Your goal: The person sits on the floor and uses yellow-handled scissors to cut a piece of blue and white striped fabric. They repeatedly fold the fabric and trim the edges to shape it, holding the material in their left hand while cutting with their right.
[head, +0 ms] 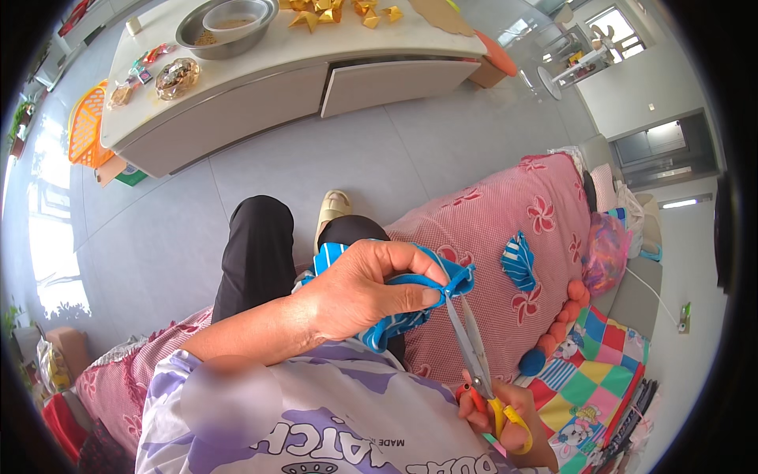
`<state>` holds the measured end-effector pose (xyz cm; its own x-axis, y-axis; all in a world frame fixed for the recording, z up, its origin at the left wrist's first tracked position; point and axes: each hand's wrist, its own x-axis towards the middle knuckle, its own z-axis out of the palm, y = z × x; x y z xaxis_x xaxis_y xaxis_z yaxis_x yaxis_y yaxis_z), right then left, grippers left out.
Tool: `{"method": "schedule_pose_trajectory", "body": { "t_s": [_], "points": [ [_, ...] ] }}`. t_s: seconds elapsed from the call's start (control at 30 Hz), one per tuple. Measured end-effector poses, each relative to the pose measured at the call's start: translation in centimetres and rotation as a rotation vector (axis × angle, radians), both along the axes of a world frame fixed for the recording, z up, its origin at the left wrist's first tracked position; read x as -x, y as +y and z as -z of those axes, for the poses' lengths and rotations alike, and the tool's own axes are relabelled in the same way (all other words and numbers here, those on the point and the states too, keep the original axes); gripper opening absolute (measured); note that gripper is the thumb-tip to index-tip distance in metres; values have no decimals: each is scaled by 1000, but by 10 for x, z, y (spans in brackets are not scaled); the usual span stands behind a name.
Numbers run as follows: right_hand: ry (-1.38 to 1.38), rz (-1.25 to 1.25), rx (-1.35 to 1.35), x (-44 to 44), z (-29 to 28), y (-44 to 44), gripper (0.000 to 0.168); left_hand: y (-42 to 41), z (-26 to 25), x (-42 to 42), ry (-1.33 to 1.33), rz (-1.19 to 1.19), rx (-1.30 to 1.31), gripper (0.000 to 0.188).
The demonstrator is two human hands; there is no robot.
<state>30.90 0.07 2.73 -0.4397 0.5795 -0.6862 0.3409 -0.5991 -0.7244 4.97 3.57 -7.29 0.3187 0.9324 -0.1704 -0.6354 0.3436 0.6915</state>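
Blue striped cloth (408, 320) hangs from my left hand (379, 278), its hem pinched between thumb and forefinger above my lap. My right hand (500, 409) grips a pair of scissors (471, 343) by its red and yellow handles. The scissor blades point up toward the pinched hem, slightly parted, their tips beside my left thumb. Whether the tips touch the cloth I cannot tell. A separate blue striped cloth piece (519, 262) lies on the pink patterned sofa cover (474, 225), to the right of the cloth in my hand.
Ahead stands a white-topped coffee table (266, 71) with a metal basin (228, 50), gold folded-paper pieces (320, 15) and bagged snacks (177, 78). An orange plastic basket (89, 127) is at its left end. To my right lie a colourful patchwork cloth (592, 379) and a filled plastic bag (607, 252).
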Motion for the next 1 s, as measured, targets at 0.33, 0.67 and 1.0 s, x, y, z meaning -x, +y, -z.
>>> {"method": "schedule_pose_trajectory", "body": {
  "t_s": [0.33, 0.67, 1.0],
  "points": [
    [-156, 43, 36, 9, -9, 1, 119, 0, 0, -3, 78, 4, -35, 16],
    [-225, -119, -122, 20, -6, 4, 95, 3, -2, -2, 19, 71, 4, 14],
    [144, 181, -128, 1, 20, -9, 67, -15, -3, -32, 466, 380, -189, 19]
  ]
}}
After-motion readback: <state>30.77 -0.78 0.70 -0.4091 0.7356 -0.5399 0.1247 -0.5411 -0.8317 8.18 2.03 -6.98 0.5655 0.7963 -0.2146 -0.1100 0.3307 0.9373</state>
